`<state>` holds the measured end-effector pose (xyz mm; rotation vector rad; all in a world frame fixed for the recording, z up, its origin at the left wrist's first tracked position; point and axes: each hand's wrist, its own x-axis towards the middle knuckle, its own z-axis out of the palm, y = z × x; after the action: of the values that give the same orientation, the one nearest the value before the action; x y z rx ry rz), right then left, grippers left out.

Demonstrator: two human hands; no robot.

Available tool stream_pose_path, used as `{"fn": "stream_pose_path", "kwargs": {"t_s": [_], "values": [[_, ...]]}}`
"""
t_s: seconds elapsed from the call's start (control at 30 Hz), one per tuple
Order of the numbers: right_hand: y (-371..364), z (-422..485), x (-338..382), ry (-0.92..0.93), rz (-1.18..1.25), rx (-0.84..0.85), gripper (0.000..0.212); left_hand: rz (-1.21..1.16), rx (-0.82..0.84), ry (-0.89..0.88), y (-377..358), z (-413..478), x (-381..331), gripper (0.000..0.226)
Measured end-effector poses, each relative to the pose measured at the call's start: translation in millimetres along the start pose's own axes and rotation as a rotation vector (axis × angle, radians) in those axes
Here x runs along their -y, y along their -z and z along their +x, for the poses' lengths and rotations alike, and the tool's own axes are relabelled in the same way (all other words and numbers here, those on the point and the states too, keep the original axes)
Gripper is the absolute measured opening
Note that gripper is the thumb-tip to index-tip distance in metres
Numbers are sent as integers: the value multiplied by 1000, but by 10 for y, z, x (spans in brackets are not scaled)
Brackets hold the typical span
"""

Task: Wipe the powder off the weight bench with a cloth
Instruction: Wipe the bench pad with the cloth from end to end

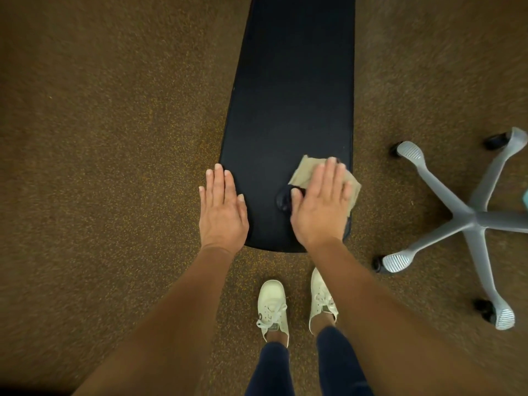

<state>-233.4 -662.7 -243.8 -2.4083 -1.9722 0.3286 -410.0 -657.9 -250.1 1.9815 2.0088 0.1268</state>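
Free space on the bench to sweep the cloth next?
Bare: the whole bench pad beyond both hands, to the far end. Crowded: the near end, with the left hand at the left edge and the right hand flat on the cloth.

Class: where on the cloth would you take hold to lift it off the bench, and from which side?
Pinch the cloth's far left corner, from above. It lies flat on the bench, uncovered, while the right hand presses the middle.

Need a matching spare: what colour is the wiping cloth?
Light tan or beige; the cloth shows in the head view, under the right hand.
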Motion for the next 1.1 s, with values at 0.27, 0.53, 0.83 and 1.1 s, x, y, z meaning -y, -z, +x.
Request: {"fn": "stream_pose_path", "kwargs": {"t_s": [0.27, 0.53, 0.83, 1.1], "values": [[-166, -710, 315, 194, -22, 65, 71, 7, -22, -6, -9, -9, -9, 57], [-78, -581, -541, 496, -126, 25, 72, 3, -19, -8, -3, -12, -4, 57], [-231, -669, 186, 582, -132, 62, 71, 10, -26, -12, -10, -12, -5, 57], [-77, -595, -728, 622, -159, 34, 71, -6, -20, -2, -3, -14, -8, 54]]}}
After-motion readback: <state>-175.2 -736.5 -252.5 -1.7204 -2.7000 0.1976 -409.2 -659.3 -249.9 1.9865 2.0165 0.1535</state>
